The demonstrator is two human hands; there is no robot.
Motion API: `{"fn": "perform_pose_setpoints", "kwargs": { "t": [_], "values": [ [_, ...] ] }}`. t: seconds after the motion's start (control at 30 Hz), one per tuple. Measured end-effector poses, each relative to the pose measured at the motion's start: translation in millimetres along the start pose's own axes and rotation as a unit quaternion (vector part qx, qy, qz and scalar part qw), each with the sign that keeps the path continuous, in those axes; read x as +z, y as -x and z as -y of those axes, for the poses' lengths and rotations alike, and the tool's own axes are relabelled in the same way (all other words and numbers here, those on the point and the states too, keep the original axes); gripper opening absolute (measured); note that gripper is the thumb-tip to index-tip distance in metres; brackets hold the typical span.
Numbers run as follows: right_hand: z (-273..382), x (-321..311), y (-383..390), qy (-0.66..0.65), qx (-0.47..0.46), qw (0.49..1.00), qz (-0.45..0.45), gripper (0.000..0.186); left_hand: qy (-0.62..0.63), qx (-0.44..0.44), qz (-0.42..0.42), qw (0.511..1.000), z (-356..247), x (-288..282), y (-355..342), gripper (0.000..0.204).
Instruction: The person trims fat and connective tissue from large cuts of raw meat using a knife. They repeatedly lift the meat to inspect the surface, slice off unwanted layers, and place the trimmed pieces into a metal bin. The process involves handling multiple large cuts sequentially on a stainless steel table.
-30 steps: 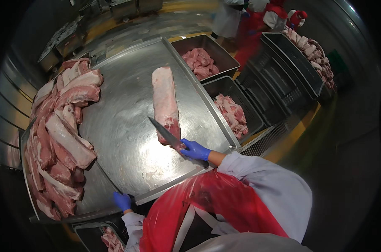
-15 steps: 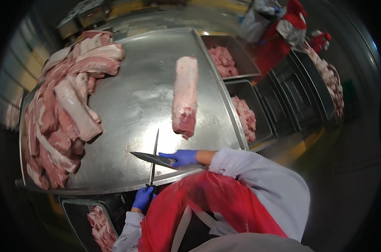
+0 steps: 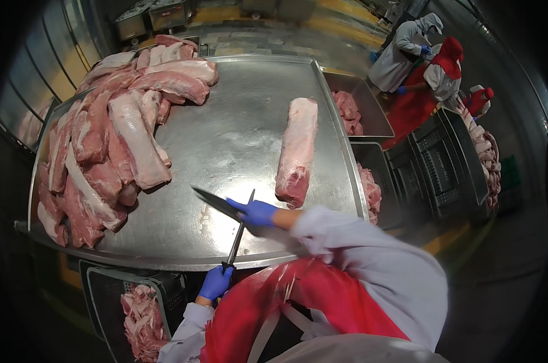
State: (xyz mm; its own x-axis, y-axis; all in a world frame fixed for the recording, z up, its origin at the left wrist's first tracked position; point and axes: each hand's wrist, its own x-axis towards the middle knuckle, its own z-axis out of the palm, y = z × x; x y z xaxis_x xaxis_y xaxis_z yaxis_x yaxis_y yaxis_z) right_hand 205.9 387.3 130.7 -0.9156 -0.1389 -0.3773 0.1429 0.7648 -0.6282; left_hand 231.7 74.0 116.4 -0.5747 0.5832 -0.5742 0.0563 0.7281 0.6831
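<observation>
Above the near edge of a steel table [image 3: 225, 142], my blue-gloved right hand [image 3: 259, 213] is closed round a knife [image 3: 216, 202], its wide blade pointing up and left. My gloved left hand [image 3: 215, 282] grips the dark handle of a sharpening steel [image 3: 236, 242], whose thin rod slants up and right. Blade and rod cross close to my right hand; whether they touch I cannot tell. A long pale-pink piece of meat [image 3: 298, 151] lies alone on the table, just beyond my right hand.
Many meat cuts [image 3: 138, 142] are heaped along the table's left side. A crate [image 3: 98, 302] of trimmings stands below the near edge. Beyond the right edge are a metal bin [image 3: 377, 115] of meat and dark crates [image 3: 437, 163]. Co-workers [image 3: 410, 51] stand at the far right.
My right hand has slid the knife up along the sharpening steel, and its blade now tilts more steeply. The view has shifted, so the table and meat sit differently in it.
</observation>
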Motion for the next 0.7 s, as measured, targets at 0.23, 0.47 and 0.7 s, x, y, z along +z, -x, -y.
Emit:
{"fn": "perform_pose_setpoints", "kwargs": {
  "t": [0.23,0.47,0.7],
  "values": [
    [-9,8,133,0.006,-0.100,0.973,0.210,0.069,0.001,0.005,0.022,1.000,11,5,-16,0.038],
    [1,12,-103,-0.073,-0.094,0.965,-0.232,0.078,0.270,-0.052,0.108,0.955,-26,-2,-7,0.030],
    [120,-37,60,0.052,-0.163,0.984,-0.057,0.065,0.616,0.017,0.148,0.773,-62,-35,0,0.029]
  ]
}}
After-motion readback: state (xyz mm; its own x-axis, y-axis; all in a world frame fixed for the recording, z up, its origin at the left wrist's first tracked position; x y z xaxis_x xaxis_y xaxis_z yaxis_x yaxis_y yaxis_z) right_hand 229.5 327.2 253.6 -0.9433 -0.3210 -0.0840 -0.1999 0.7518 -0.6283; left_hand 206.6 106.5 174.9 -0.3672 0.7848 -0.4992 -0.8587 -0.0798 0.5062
